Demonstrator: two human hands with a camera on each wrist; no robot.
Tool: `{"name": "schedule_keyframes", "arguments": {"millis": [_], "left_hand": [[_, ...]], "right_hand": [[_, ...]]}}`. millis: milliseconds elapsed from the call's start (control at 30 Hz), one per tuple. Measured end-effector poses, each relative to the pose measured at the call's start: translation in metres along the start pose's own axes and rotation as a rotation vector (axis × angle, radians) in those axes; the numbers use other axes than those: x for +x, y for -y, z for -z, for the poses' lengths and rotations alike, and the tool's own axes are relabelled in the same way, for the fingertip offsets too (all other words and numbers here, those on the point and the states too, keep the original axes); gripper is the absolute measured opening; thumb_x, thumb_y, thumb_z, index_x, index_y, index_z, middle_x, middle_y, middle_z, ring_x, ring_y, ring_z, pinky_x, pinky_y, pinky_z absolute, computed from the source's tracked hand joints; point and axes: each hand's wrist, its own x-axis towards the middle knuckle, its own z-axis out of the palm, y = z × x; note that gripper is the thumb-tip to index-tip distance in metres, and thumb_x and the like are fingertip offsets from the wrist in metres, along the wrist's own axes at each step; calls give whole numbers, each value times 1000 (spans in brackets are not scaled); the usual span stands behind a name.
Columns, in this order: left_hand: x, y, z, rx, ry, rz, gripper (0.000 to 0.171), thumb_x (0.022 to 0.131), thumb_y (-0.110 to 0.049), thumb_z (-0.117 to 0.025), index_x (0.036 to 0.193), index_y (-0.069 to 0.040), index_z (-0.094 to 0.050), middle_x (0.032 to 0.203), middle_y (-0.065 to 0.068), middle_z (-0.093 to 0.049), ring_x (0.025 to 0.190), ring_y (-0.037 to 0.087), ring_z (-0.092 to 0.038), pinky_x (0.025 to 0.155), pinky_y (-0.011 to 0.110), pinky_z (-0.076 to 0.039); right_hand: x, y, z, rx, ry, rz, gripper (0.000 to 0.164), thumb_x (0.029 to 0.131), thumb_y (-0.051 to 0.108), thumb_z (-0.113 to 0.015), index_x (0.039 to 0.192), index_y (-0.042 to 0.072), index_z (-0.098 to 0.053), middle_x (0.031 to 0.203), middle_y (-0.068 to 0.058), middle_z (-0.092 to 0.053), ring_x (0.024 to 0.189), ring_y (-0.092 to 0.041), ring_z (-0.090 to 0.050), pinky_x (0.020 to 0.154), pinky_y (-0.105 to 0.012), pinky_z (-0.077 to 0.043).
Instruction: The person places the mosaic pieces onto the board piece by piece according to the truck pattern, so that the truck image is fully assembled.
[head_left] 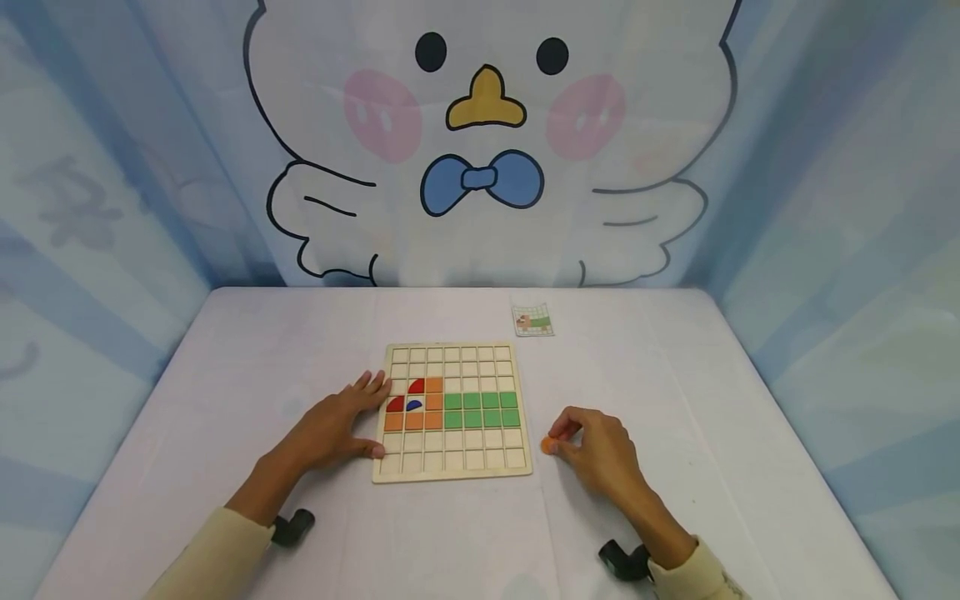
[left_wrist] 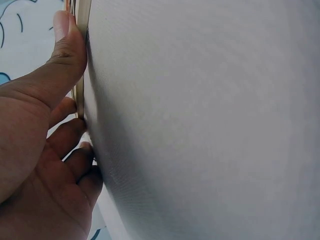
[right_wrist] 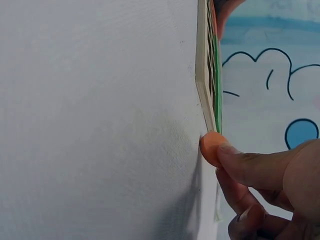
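A light wooden grid board point(head_left: 480, 460) lies on the table. Its cells carry orange squares point(head_left: 414, 421), green squares point(head_left: 481, 409), red curved pieces point(head_left: 417, 387) and one white tile with a blue half-round point(head_left: 414, 406). My left hand point(head_left: 335, 423) rests at the board's left edge, fingers spread, thumb near the lower corner; in the left wrist view the thumb point(left_wrist: 62, 50) lies along the board's side. My right hand point(head_left: 602, 451) pinches an orange piece with a rounded edge point(right_wrist: 211, 148) between thumb and fingers, just right of the board. Its full outline is partly hidden by the fingertips.
Behind the board's right corner lies a small pattern card point(head_left: 532, 320) with a picture on a grid. A white cloth covers the table point(head_left: 300, 333). Printed curtains point(head_left: 480, 242) hang at the back and sides. Dark wrist cameras point(head_left: 624, 561) sit beneath the forearms.
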Motion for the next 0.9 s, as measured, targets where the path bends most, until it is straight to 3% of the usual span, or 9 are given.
{"name": "schedule_keyframes", "arguments": {"millis": [167, 433, 900], "left_hand": [[1, 1, -1, -1, 3, 3, 108, 80, -42, -91, 167, -13, -33, 176, 13, -24, 164, 42, -19, 127, 70, -26], [1, 2, -1, -4, 5, 5, 108, 80, -43, -90, 167, -13, -32, 176, 13, -24, 165, 42, -18, 127, 70, -25], [0, -1, 0, -4, 8, 10, 106, 82, -44, -89, 167, -14, -33, 176, 13, -24, 165, 42, -18, 127, 70, -26]], "right_hand": [[3, 2, -1, 45, -12, -2, 19, 81, 20, -93, 81, 23, -75, 79, 9, -71, 68, -12, -53, 57, -26, -38], [8, 13, -7, 95, -46, 34, 17, 80, 18, -94, 81, 23, -78, 79, 9, -73, 69, -13, -51, 62, -24, -38], [14, 41, -20, 187, -38, 95, 18, 80, 14, -94, 81, 24, -78, 78, 12, -75, 61, -13, -48, 53, -23, -35]]}}
